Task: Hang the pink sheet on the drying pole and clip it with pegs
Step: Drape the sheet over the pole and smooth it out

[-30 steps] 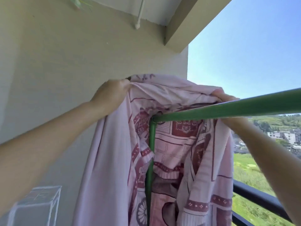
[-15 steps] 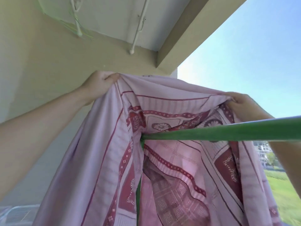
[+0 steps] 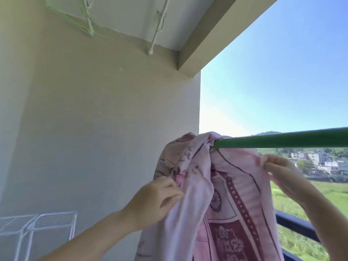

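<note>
The pink sheet (image 3: 224, 194), with dark red flower and border patterns, hangs bunched over the left end of the green drying pole (image 3: 282, 139). The pole runs level to the right edge of the view. My left hand (image 3: 160, 200) grips a fold of the sheet on its left side, below the pole's end. My right hand (image 3: 278, 170) pinches the sheet's upper right edge just under the pole. The pole's left end is hidden under the cloth. No pegs are in view.
A beige wall (image 3: 94, 129) stands close on the left. A white wire rack (image 3: 37, 225) sits at the lower left. A dark balcony railing (image 3: 295, 225) runs at the lower right, with fields and buildings beyond. White ceiling hooks (image 3: 156, 31) and green string hang overhead.
The sheet has come down from being held spread high above the pole and now lies bunched on its end. Both hands have dropped lower, and the view has tilted up and to the left.
</note>
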